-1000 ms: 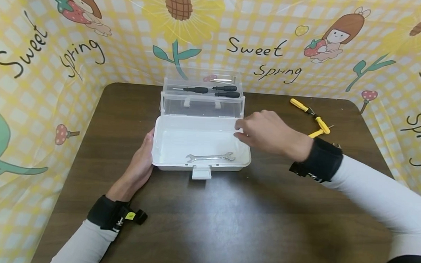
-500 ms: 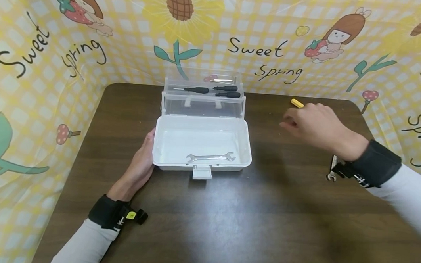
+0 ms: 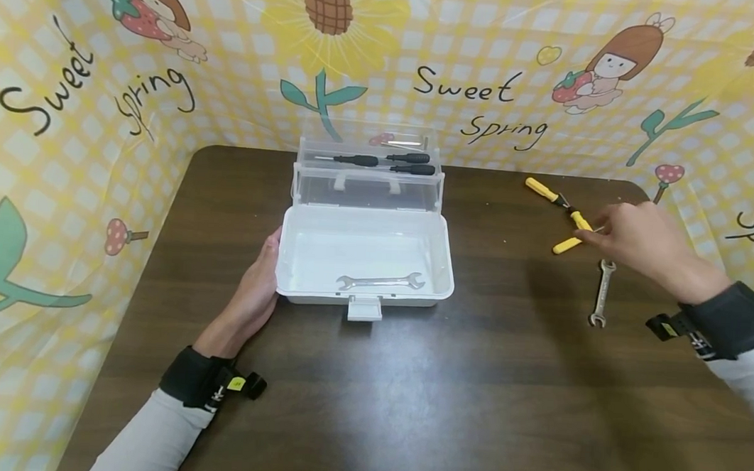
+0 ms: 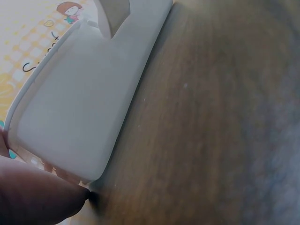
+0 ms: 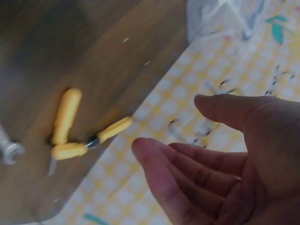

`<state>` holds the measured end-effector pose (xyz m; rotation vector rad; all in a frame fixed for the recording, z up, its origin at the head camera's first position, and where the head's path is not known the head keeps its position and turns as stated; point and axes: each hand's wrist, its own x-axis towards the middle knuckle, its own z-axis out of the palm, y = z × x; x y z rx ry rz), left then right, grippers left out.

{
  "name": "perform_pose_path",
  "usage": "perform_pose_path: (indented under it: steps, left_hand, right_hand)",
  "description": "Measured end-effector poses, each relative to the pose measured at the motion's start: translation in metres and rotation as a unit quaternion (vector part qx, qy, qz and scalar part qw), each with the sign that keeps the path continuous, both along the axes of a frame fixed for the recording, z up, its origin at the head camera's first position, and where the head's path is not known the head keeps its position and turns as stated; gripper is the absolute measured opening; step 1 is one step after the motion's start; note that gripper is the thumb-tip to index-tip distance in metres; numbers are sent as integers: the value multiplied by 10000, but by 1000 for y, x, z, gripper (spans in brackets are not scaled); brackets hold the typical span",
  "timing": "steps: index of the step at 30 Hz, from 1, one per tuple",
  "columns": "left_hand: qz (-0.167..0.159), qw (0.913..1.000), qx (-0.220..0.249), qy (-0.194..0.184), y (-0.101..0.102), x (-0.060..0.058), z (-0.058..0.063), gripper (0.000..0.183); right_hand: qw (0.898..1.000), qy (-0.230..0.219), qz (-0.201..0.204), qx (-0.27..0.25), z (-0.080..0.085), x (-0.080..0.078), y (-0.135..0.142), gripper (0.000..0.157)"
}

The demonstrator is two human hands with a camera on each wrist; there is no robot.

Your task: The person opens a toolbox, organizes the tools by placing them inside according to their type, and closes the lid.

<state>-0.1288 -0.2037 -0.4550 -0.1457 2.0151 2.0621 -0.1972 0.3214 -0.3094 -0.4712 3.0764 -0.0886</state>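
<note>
Partly, the right hand (image 3: 640, 239) hides yellow screwdrivers (image 3: 581, 221).

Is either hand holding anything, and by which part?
The left hand touches the white box at its left side, without a visible grip; the right hand holds nothing.

Head view: the near edge of the worktop (image 3: 470, 411) is cut off below; the right hand (image 3: 652, 243) covers part of its right edge. Left wrist view: the left hand (image 4: 40, 193) and box (image 4: 61, 112) are cut off. Right wrist view: the yellow tools (image 5: 67, 116) are blurred; the left picture edge cuts the wrench (image 5: 8, 149). Specks (image 5: 125, 40) on the worktop: too small to identify.
</note>
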Motion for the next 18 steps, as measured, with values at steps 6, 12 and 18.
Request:
perform_pose_path:
  steps: [6,12,18]
  left_hand:
    - [-23,10000,16,-11,0,0,1,69]
    - [-14,10000,19,-33,0,-1,1,68]
    - [-5,10000,32,-24,0,-1,0,69]
  right_hand:
    - [9945,-693,-779,-57,-12,9,38,63]
    - [9839,-1264,-1262,76,-27,17,70,65]
    - [9730,-1730,-1520,157,-38,19,89,69]
